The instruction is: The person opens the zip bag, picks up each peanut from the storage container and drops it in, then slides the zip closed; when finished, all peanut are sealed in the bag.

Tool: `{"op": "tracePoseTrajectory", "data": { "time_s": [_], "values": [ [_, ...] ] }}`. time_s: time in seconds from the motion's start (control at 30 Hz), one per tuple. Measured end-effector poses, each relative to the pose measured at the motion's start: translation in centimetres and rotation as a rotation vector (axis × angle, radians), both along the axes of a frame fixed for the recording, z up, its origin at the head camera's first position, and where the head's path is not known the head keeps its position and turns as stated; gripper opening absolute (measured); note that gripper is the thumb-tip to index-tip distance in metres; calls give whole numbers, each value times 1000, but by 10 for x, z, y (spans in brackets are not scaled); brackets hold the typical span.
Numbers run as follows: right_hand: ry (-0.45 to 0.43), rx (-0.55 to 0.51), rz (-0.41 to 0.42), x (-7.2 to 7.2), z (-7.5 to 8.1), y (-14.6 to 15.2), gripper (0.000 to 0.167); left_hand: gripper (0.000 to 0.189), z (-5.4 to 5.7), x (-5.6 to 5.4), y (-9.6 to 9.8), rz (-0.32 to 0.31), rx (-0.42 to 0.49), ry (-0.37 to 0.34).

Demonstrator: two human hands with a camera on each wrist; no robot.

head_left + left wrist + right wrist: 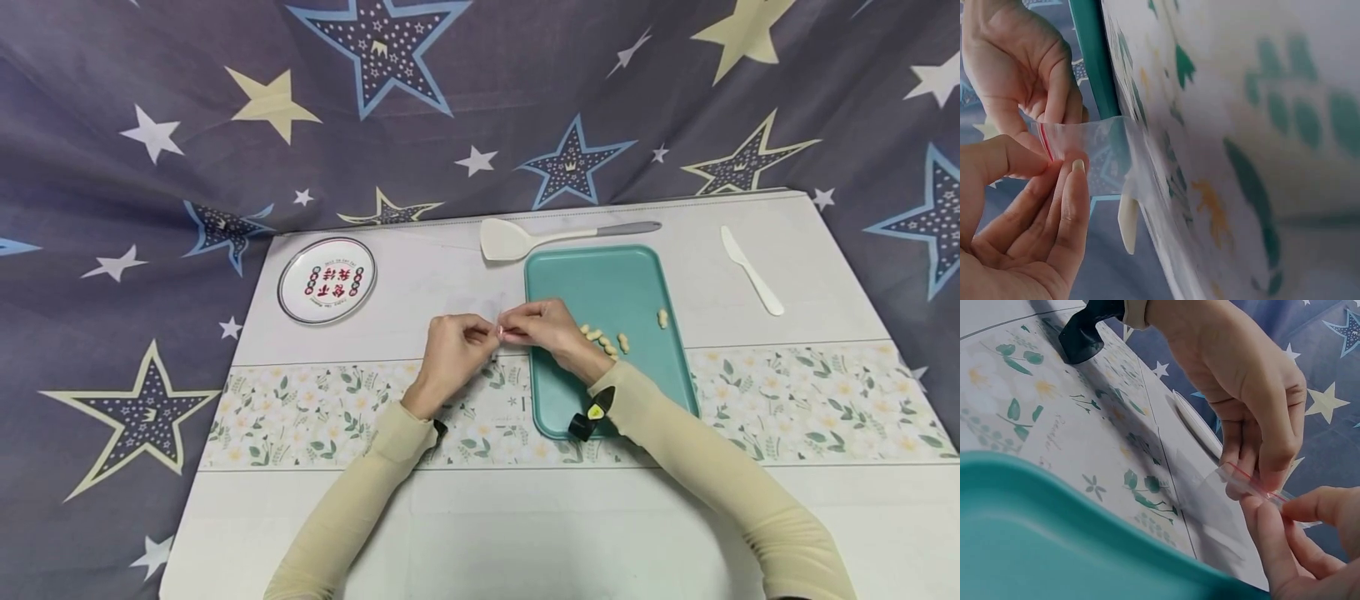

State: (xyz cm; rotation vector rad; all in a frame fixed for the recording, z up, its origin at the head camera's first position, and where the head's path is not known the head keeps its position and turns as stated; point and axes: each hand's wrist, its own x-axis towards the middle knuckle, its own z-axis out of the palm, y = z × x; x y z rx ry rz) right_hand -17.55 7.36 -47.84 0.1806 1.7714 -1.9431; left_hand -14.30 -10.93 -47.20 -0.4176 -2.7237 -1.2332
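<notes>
Between my two hands is a small clear zip-lock bag (1107,147) with a red seal line along its top. My left hand (455,352) pinches the top edge by the red line with thumb and forefinger. Close beside it, my right hand (551,327) pinches the same edge, its fingertips almost meeting the left ones. The bag hangs below the fingers in the right wrist view, see-through, and I see nothing in it. Under the right wrist lies a teal tray (652,383) with several peanuts (623,342) in their shells on it.
A round white plate (300,302) with red lettering lies at the left. Behind the tray is a white spatula (506,240) with a grey handle. A white plastic knife (752,271) rests at the right. A star-patterned cloth (420,158) hangs behind the table.
</notes>
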Motion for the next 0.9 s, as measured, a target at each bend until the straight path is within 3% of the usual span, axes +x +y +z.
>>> {"op": "tracePoseTrajectory", "data": {
  "time_s": [0.27, 0.6, 0.9],
  "values": [
    [36, -23, -17, 3, 0, -2, 27, 11, -1, 2, 5, 45, 113, -54],
    [47, -45, 3, 3, -1, -2, 29, 13, 1, 2, 7, 90, 54, -35],
    [59, -32, -9, 6, 2, -4, 26, 12, 1, 0, 6, 118, 116, -18]
  ]
}}
